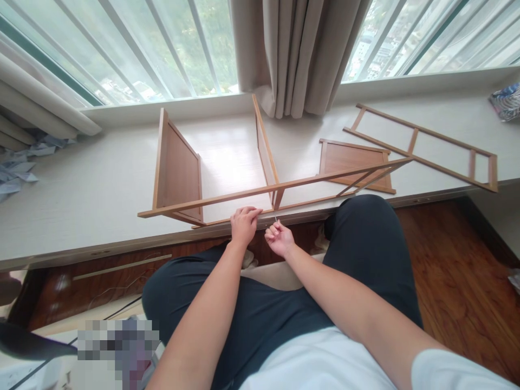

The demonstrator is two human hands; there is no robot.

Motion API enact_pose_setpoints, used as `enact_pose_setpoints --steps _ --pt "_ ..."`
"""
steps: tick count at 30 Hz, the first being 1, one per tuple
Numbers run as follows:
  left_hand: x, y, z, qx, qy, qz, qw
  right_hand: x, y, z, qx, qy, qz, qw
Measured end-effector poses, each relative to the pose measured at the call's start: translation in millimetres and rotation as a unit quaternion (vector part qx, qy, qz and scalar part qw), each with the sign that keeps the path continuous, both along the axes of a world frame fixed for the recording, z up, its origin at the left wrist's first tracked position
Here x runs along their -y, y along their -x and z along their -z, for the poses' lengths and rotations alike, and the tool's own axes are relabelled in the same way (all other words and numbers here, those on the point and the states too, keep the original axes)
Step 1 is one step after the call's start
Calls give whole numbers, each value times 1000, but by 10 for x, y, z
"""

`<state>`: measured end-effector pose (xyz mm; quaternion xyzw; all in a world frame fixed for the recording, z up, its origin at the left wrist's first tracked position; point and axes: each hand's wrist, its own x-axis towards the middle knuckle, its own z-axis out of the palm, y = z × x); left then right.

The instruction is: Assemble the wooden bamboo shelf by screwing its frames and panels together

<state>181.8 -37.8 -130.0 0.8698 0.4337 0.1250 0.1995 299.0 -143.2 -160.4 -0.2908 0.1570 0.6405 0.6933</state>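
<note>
A brown wooden frame [219,199] stands on edge along the front of the white window ledge, with two panels rising from it toward the window. My left hand [244,223] is closed, its thumb and index finger at the lower rail near the middle crosspiece. Just to the right and slightly lower, my right hand [279,238] is curled around a thin metal rod [275,219]. The rod's tip points up toward the joint of the rail and the middle panel. Its other end is hidden in my fingers.
A loose wooden panel [353,160] lies on the ledge [81,179] behind the frame's right end. Farther right rests a ladder-like wooden frame [447,142]. Crumpled grey paper [18,168] sits at left, a patterned package [506,102] at far right. Curtains [292,54] hang behind.
</note>
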Motion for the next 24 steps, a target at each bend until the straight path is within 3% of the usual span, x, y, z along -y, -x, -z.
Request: enact_pose_setpoints --steps 7,17,20,24 --pt "5 -8 -15 -10 9 -3 1000 32 -19 15 111 -9 -40 993" --pt "-13 -8 -10 -7 7 -1 1000 66 62 64 261 67 -38 962" --pt "-15 -6 0 -6 10 -2 1000 87 10 124 402 123 -49 906" --pt "-16 -5 -2 -5 12 -4 1000 155 -101 109 630 161 -94 754"
